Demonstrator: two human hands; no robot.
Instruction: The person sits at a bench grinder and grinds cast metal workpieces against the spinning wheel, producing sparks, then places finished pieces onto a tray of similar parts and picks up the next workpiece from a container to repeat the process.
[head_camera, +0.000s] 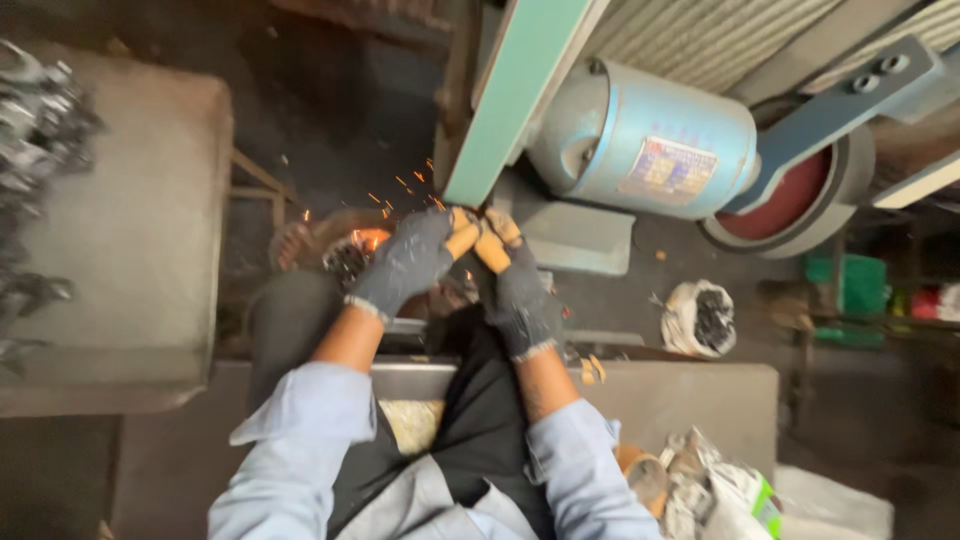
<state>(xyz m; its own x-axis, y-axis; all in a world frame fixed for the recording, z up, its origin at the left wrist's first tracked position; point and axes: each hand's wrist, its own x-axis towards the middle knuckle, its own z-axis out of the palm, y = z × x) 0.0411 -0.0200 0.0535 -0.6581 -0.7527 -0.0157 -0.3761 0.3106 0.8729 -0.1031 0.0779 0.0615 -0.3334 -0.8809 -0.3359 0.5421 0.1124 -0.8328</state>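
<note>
Two gloved hands pinched together at the sanding belt, sparks flying left.
Left hand and right hand closed tight around a small hidden workpiece, pressed straight ahead against the belt's lower end; equally near.

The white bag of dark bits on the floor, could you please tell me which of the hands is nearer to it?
Right. The right hand is nearer the white bag; the left hand is on the far side of it, by the sparks.
</note>
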